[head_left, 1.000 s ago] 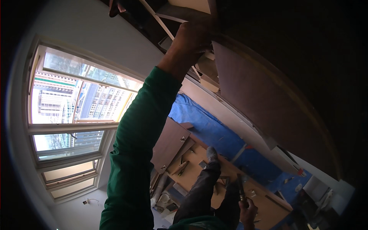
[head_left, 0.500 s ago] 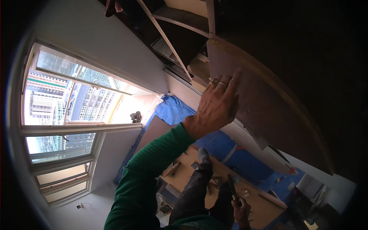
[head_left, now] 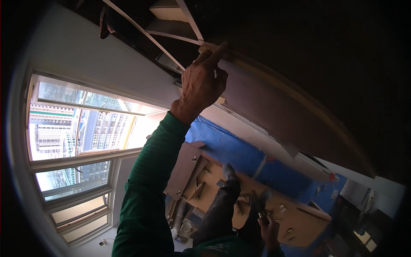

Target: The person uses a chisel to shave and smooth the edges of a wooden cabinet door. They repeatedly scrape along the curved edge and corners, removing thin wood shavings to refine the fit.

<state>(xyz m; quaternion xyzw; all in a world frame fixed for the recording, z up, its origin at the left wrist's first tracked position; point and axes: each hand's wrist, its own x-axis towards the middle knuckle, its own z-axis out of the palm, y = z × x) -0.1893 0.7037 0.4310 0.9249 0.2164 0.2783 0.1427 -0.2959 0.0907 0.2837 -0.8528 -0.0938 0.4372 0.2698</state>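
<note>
Left hand at the panel's upper corner, right hand closed around a tool

A large brown panel (head_left: 274,107) with a curved-looking long edge hangs overhead, its upper left corner by the open shelving (head_left: 193,21). The left hand (head_left: 200,85) is at that corner, index finger stretched over the panel's edge and thumb held apart from it; I cannot tell whether the other fingers pinch the panel or merely rest against it. The right hand (head_left: 269,233), down low, wraps its fingers around the handle of a dark-bladed tool (head_left: 255,200), blade pointing up.

Below lies a light-brown board (head_left: 302,220). A foot in a grey sock (head_left: 229,172) rests near its far edge. Toward its left edge lie a slim tool (head_left: 199,192) and a small dark block (head_left: 221,183); a small brass-coloured piece (head_left: 287,232) is near the close edge, right of the right hand. A flat panel with metal fittings (head_left: 182,167) sits just beside the board's left edge. Blue sheeting (head_left: 233,143) spreads beyond the far edge, and a window (head_left: 85,156) fills the left wall.
</note>
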